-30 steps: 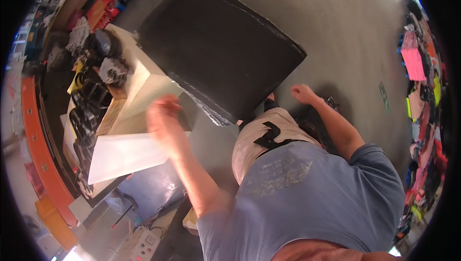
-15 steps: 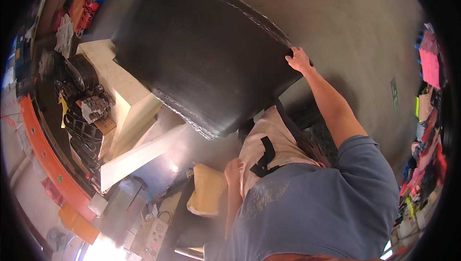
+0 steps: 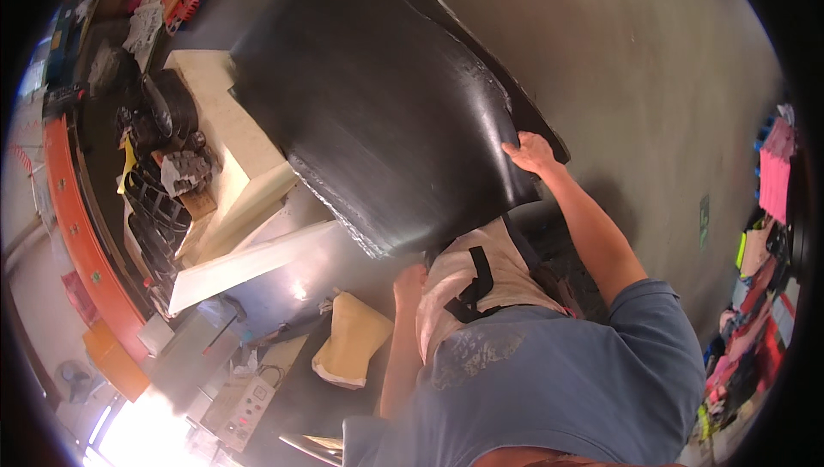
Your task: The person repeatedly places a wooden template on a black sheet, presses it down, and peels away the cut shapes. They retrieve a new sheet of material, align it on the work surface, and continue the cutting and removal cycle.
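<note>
A large black sheet (image 3: 386,115), which looks like rubber, spreads out in front of me with ragged, shiny edges. My right hand (image 3: 530,154) grips its right edge, and the sheet bends up there. Under that raised edge another dark layer (image 3: 541,128) shows along the right side. My left hand (image 3: 410,278) is low, just off the sheet's near edge and beside my light apron (image 3: 455,274). Its fingers look curled; whether they hold anything is hidden.
Pale wooden boards (image 3: 253,265) and a light-coloured stand (image 3: 219,115) are left of the sheet, beside dark parts on a shelf. A yellowish bag (image 3: 352,338) and a control box (image 3: 245,411) with knobs are at lower left. Colourful piles (image 3: 777,171) line the far right.
My right hand has drawn the sheet's right edge toward me and bowed it, uncovering the layer below. My left hand has moved slightly up toward the sheet's near edge.
</note>
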### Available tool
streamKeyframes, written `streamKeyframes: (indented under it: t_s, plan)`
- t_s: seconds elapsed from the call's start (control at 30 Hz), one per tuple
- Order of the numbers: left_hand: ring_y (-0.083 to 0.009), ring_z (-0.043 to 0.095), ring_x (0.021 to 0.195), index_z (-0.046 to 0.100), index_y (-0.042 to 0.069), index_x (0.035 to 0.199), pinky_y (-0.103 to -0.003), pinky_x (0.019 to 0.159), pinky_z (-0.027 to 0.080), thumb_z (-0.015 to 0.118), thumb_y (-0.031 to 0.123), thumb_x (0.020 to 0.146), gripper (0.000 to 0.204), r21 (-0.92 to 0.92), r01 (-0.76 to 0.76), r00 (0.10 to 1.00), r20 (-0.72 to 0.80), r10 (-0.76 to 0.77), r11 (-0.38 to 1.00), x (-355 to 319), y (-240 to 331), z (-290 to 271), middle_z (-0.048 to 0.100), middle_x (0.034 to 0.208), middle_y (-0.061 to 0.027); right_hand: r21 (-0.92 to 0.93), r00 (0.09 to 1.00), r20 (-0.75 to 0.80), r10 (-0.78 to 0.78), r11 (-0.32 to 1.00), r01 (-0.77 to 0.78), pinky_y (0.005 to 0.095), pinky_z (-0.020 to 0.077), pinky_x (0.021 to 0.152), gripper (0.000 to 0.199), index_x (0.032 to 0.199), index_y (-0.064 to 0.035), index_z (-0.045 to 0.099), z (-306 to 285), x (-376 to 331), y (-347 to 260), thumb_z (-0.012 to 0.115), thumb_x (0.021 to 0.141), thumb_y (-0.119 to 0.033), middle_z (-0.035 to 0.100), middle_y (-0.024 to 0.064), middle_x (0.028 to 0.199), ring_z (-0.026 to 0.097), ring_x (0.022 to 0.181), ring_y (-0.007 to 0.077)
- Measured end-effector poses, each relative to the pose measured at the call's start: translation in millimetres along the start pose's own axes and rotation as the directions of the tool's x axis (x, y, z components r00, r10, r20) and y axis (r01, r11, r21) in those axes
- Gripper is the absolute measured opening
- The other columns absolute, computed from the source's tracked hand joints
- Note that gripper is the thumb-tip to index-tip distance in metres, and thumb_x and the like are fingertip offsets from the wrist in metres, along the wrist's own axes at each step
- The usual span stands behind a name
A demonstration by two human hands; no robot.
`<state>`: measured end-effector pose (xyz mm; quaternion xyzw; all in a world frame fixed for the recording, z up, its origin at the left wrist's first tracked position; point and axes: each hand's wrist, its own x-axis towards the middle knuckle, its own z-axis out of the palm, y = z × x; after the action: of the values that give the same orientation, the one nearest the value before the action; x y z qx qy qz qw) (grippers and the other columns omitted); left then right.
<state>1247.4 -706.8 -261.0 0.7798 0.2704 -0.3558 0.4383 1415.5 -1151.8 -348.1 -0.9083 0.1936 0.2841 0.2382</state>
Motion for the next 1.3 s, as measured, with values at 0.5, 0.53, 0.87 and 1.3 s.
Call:
streamKeyframes:
  t_s: [0.5, 0.53, 0.87, 1.3]
  plan:
    - [-0.035, 0.069, 0.117, 0.065, 0.0, 0.137, -0.043, 0.101, 0.052, 0.051, 0.06, 0.106, 0.069, -0.131, -0.08, 0.945, -0.326, 0.033, 0.988, 131, 31, -95, 0.071, 0.128, -0.0237, 0.755, 0.877, 0.103, -0.47, 0.611, 0.239, 0.0315, 0.0449, 0.064, 0.017, 0.09, 0.0032, 0.071, -210, -241, -172, 0.073, 0.09, -0.014, 0.066, 0.0012, 0.076, 0.059, 0.071, 0.0116]
    - [-0.0314, 0.067, 0.121, 0.063, -0.001, 0.141, -0.042, 0.103, 0.051, 0.054, 0.061, 0.105, 0.072, -0.436, -0.061, 0.98, -0.197, -0.029, 0.898, 138, 32, -101, 0.071, 0.131, -0.02, 0.931, 0.993, -0.027, -0.117, 0.358, 0.067, 0.0307, 0.0513, 0.073, 0.018, 0.099, 0.0011, 0.073, -208, -280, -175, 0.073, 0.085, -0.01, 0.073, 0.0038, 0.091, 0.066, 0.081, 0.0142]
    - [-0.0298, 0.075, 0.097, 0.074, -0.005, 0.118, -0.042, 0.089, 0.058, 0.079, 0.038, 0.093, 0.05, -0.268, -0.264, 0.953, -0.22, 0.208, 0.926, 137, 58, -142, 0.078, 0.105, -0.0163, 0.572, 0.992, 0.125, -0.028, 0.819, -0.049, 0.0316, 0.0555, 0.073, 0.03, 0.107, 0.0014, 0.076, -149, -265, -32, 0.07, 0.101, -0.028, 0.076, 0.0026, 0.093, 0.069, 0.082, 0.0126]
    - [-0.0327, 0.075, 0.072, 0.069, 0.007, 0.088, -0.044, 0.068, 0.058, 0.061, 0.016, 0.097, 0.015, 0.364, -0.84, 0.421, -0.03, 0.906, 0.403, -92, 185, -41, 0.074, 0.074, -0.0156, 0.45, 0.982, 0.187, 0.016, 0.887, -0.1, 0.0321, 0.0556, 0.079, 0.025, 0.111, 0.0004, 0.076, -26, -258, 41, 0.068, 0.103, -0.022, 0.075, 0.0023, 0.097, 0.068, 0.086, 0.0127]
